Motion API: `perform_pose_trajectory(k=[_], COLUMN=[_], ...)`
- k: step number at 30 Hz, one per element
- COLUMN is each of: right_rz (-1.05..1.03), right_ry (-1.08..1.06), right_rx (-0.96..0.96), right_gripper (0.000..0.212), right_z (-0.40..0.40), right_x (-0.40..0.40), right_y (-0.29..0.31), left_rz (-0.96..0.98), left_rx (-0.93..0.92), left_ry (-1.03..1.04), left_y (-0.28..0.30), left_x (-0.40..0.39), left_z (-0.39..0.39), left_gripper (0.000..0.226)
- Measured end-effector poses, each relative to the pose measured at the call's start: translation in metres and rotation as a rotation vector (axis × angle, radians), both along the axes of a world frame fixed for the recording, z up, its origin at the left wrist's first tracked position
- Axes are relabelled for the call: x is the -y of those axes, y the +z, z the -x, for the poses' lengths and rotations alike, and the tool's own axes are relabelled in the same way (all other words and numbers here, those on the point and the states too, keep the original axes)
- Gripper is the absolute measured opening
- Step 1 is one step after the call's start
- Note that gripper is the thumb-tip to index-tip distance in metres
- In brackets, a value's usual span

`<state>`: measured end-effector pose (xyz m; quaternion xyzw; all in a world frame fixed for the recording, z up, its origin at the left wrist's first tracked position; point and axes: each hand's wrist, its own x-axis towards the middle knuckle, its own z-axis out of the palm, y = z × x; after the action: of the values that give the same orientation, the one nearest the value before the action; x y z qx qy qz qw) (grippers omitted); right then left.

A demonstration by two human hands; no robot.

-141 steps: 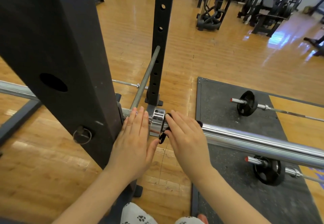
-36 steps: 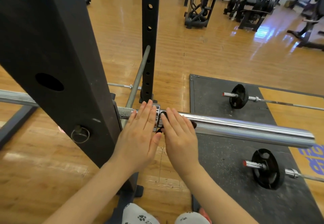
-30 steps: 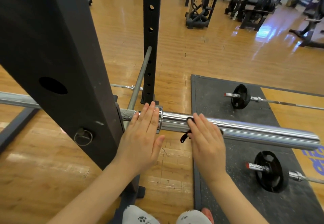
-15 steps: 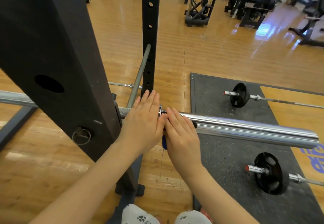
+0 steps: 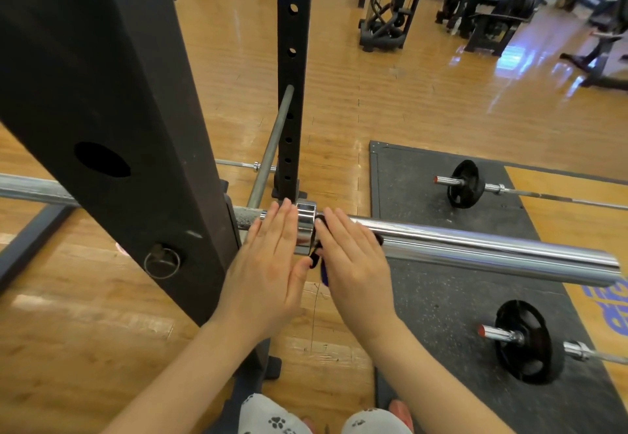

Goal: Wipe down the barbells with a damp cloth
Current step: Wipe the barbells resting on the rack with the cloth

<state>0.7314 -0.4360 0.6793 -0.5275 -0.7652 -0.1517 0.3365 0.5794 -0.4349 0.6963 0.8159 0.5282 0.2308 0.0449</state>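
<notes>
A gym with a wooden floor [image 5: 424,107] and a black rack post [image 5: 112,100]; the barbell [image 5: 475,246] rests across the rack. The left hand [image 5: 268,270] lies flat with straight fingers beside the collar, while the right hand [image 5: 353,260] presses a dark cloth [image 5: 319,260] onto the sleeve, fingers straight. Wiping seems under way; next likely calls for sliding the cloth outward along the sleeve.

Only one marking shows: large blue lettering [image 5: 611,308] printed on the orange floor strip at the near right edge, beside the black rubber mat [image 5: 424,297]. The frame edge cuts the lettering off and it lies at an angle, so no whole letter or word can be read. No legible text, brand, number or label appears on the chrome barbell sleeve [image 5: 492,250], the rack upright [image 5: 102,93] or the plates.
</notes>
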Motion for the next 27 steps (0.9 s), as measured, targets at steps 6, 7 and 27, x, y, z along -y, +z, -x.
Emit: perform_pose_trajectory(k=[6,7,27], right_rz=[-0.047,-0.048,-0.011], right_ry=[-0.142,-0.172,-0.184], right_rx=[-0.089,-0.116,-0.074], right_gripper=[0.031,0.032,0.029], right_z=[-0.046,-0.041,-0.028], right_x=[0.01,0.009,0.005], right_y=[0.007,0.009,0.019], left_rz=[-0.01,-0.014,-0.026], left_rx=[-0.055,-0.052,-0.243], left_ry=[0.024,0.031,-0.077], left_y=[-0.002,-0.003,0.032], left_x=[-0.003,-0.003,-0.037], left_z=[0.004,0.003,-0.016], left_gripper=[0.067,0.067,0.084])
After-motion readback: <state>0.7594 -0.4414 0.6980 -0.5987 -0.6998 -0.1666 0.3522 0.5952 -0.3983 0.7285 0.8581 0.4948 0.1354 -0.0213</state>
